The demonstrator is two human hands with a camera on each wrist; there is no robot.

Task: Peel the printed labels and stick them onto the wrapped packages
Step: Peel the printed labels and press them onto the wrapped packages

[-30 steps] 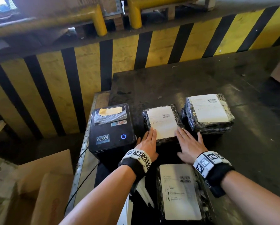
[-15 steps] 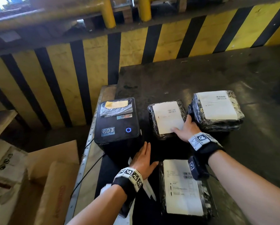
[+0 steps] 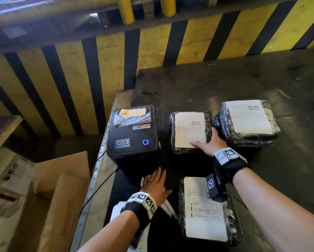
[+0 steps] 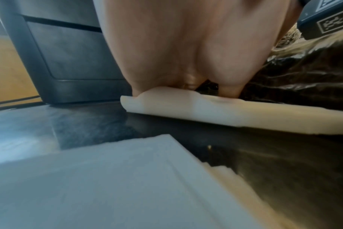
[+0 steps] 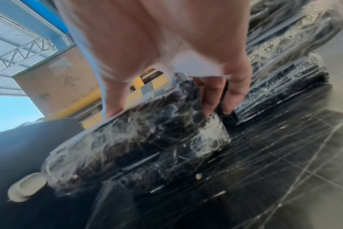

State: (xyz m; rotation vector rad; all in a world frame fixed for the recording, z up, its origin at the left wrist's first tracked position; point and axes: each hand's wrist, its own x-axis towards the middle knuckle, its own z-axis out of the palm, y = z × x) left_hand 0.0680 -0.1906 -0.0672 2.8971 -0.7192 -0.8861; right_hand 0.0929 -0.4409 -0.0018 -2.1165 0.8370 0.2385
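The right hand is gripping the middle wrapped package, thumb lying across the near edge of its label and the other fingers curling down its right side, in the gap beside the far-right package; this is likely seating the label or readying the package for a shift. The left hand is lying flat, fingers straight and close together, pressing on a white label strip on the tabletop in front of the label printer, probably pinning it down for peeling. A third labelled package is sitting nearest the person.
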